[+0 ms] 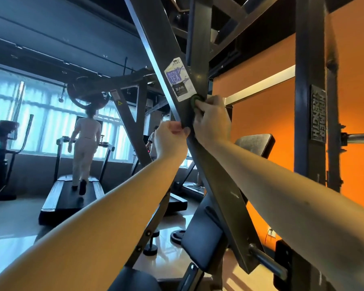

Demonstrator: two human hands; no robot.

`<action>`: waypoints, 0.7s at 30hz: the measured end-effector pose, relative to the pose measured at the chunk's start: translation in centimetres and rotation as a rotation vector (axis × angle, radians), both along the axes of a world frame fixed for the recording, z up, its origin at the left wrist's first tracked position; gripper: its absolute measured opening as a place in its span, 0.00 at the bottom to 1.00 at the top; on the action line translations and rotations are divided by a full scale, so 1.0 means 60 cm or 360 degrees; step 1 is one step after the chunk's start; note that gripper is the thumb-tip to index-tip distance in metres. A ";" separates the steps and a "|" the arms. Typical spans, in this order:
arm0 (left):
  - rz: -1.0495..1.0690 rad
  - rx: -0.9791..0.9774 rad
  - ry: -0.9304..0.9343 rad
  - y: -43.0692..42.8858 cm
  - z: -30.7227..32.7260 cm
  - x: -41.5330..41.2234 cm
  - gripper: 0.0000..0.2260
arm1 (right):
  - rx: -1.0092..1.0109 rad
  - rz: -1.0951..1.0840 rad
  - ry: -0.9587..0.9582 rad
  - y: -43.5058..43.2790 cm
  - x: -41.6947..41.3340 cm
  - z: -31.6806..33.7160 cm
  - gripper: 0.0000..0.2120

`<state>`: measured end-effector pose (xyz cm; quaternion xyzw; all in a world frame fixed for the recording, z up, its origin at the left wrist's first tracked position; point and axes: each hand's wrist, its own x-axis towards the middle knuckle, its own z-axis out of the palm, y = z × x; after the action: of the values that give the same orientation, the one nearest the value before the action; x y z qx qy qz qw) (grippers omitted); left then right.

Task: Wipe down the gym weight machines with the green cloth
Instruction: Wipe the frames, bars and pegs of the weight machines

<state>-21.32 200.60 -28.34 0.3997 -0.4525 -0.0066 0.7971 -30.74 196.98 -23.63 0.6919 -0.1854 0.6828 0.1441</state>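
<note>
Both arms reach up to a slanted dark steel beam [200, 148] of the weight machine. The right hand [213, 117] presses a bunched green cloth [194, 100] against the beam's face, just below a worn label [179, 79] (it reads "Bottle TEA"). The left hand [170, 139] grips the beam's left edge, fingers curled around it. Behind, a person in white [85, 143] walks on a treadmill [72, 198] before bright windows; an orange wall [267, 114] lies right.

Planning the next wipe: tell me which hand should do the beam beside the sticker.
Right. The right hand already presses the cloth against the beam just below the sticker; the left hand only steadies the beam's edge.
</note>
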 end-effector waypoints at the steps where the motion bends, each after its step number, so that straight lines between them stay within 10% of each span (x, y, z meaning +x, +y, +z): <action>1: -0.0003 -0.0006 -0.0004 -0.006 -0.010 -0.005 0.10 | -0.0024 -0.0006 0.0000 -0.006 -0.004 -0.011 0.12; 10: -0.0111 0.0106 -0.0009 -0.040 -0.117 -0.053 0.08 | 0.0490 -0.0118 -0.0165 -0.079 -0.128 -0.330 0.10; 17: -0.0071 0.0141 0.0000 -0.045 -0.137 -0.064 0.07 | 0.0479 -0.0004 -0.0308 -0.036 -0.058 -0.166 0.08; 21: -0.0036 0.0110 -0.0063 -0.055 -0.153 -0.074 0.11 | 0.0464 -0.0051 -0.0278 -0.074 -0.099 -0.252 0.10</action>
<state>-25.76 197.27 -37.53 0.4221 -0.4721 -0.0233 0.7736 -36.70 192.53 -38.75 0.6403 -0.3054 0.7039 0.0365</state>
